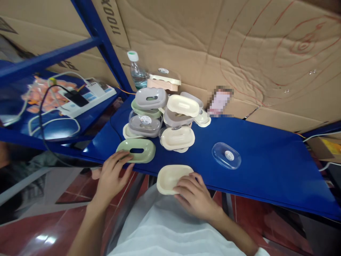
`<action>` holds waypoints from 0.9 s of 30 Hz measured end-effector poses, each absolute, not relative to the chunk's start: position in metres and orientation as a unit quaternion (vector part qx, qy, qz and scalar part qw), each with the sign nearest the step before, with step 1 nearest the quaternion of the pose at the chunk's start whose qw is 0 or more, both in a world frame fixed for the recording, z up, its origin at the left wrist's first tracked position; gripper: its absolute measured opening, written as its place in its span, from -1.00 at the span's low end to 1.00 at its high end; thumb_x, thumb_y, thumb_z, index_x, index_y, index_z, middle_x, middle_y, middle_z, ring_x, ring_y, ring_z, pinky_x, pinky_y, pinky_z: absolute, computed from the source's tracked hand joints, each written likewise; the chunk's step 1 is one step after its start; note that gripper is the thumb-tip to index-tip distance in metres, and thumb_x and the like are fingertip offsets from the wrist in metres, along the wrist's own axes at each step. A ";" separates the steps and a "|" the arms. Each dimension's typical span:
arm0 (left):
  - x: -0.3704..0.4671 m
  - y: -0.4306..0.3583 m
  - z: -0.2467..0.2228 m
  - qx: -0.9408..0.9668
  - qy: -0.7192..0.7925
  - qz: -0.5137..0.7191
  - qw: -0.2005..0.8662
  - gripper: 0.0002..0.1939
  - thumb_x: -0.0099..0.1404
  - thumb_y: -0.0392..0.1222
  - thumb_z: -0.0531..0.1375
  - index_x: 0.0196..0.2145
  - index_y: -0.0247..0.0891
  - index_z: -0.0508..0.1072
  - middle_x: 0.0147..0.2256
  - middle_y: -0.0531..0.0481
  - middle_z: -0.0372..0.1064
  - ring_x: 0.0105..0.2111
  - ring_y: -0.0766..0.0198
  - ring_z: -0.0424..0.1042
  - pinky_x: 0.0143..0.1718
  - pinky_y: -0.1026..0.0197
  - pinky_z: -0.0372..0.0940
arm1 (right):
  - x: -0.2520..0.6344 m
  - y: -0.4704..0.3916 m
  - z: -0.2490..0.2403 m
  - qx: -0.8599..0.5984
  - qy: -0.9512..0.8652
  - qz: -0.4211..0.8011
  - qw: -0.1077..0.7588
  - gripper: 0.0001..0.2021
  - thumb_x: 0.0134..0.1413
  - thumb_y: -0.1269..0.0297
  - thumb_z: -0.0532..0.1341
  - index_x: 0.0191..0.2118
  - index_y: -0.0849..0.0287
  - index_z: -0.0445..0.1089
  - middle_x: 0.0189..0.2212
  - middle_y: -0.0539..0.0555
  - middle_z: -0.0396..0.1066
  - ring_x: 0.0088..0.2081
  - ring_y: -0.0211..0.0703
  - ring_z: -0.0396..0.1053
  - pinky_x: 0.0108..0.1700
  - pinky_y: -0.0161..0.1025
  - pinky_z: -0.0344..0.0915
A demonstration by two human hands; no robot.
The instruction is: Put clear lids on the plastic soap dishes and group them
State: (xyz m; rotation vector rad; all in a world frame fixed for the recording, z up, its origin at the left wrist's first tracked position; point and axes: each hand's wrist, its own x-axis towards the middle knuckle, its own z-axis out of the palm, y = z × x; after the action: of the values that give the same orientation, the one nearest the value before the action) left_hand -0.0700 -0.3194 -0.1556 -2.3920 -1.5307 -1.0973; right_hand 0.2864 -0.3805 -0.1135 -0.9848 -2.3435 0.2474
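Note:
My left hand (pixel 114 172) has its fingers curled over the near left end of a light green oval soap dish (pixel 146 151) with a slot in its middle; the thumb lies by its lower edge. That dish rests on the blue table. My right hand (pixel 193 193) grips the right end of a cream oval dish (pixel 167 179) at the table's near edge, fingers reaching inside it. Beyond both hands is a pile of similar pieces, among them a grey slotted dish (pixel 144 99), a cream dish (pixel 183 105) and a clear-lidded grey dish (pixel 146 124).
A clear oval lid (pixel 225 160) with a round sticker lies on the blue table (pixel 266 170) to the right. Behind the pile stand a water bottle (pixel 137 73) and a cardboard wall (pixel 186 39). At left are a power strip (pixel 90 101) and a bag of orange pieces (pixel 44 94).

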 end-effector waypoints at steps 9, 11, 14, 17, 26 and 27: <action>-0.063 -0.325 -0.150 -0.735 -0.528 -0.423 0.054 -0.78 0.55 -0.17 0.23 0.11 -0.13 0.47 0.07 -0.15 0.57 0.15 -0.04 0.54 0.22 -0.17 0.42 | 0.220 -0.338 -0.119 -0.362 -0.916 0.039 0.169 -0.63 0.46 0.44 0.24 0.30 0.21 0.41 0.21 0.25 0.54 0.26 0.10 0.44 0.38 0.16 0.28; -0.061 -0.325 -0.147 -0.736 -0.526 -0.423 0.054 -0.79 0.55 -0.16 0.22 0.10 -0.14 0.47 0.06 -0.15 0.57 0.14 -0.04 0.54 0.24 -0.17 0.41 | 0.204 -0.334 -0.120 -0.371 -0.910 0.035 0.179 -0.48 0.47 0.47 0.17 0.46 0.27 0.24 0.39 0.33 0.38 0.43 0.14 0.28 0.48 0.26 0.16; -0.058 -0.324 -0.143 -0.739 -0.522 -0.422 0.055 -0.78 0.55 -0.18 0.22 0.11 -0.15 0.48 0.07 -0.15 0.57 0.14 -0.03 0.54 0.24 -0.16 0.42 | 0.196 -0.335 -0.120 -0.374 -0.900 0.049 0.219 -0.52 0.54 0.36 0.14 0.46 0.18 0.25 0.45 0.28 0.32 0.50 0.09 0.20 0.54 0.28 0.04; -0.053 -0.323 -0.142 -0.748 -0.504 -0.427 0.063 -0.76 0.54 -0.23 0.24 0.13 -0.15 0.48 0.07 -0.15 0.56 0.15 -0.03 0.54 0.24 -0.17 0.42 | 0.215 -0.341 -0.121 -0.395 -0.866 0.088 0.294 -0.82 0.55 0.29 0.18 0.07 0.04 0.53 0.13 0.12 0.62 0.26 -0.06 0.48 0.49 0.14 0.14; -0.041 -0.312 -0.140 -0.810 -0.467 -0.354 0.005 -0.69 0.56 -0.26 0.19 0.20 -0.14 0.43 0.20 -0.18 0.46 0.24 -0.02 0.47 0.28 -0.12 0.39 | 0.377 -0.372 -0.118 -0.526 -0.746 -0.017 0.409 -0.72 0.49 0.41 0.15 -0.32 0.08 0.46 -0.16 0.08 0.63 0.01 0.01 0.57 0.19 0.05 0.29; -0.042 -0.311 -0.139 -0.814 -0.467 -0.345 0.000 -0.69 0.56 -0.26 0.19 0.20 -0.14 0.43 0.22 -0.19 0.45 0.26 -0.03 0.45 0.29 -0.13 0.38 | 0.396 -0.374 -0.118 -0.563 -0.727 -0.045 0.389 -0.77 0.50 0.35 0.16 -0.23 0.07 0.52 -0.09 0.12 0.63 0.06 0.06 0.56 0.20 0.08 0.29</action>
State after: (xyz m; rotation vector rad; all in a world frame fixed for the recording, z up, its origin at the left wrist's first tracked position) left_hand -0.0418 -0.3113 -0.1391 -2.5575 -1.4669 -1.0853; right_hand 0.3964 -0.3743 -0.1181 -1.4322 -1.8495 -0.1140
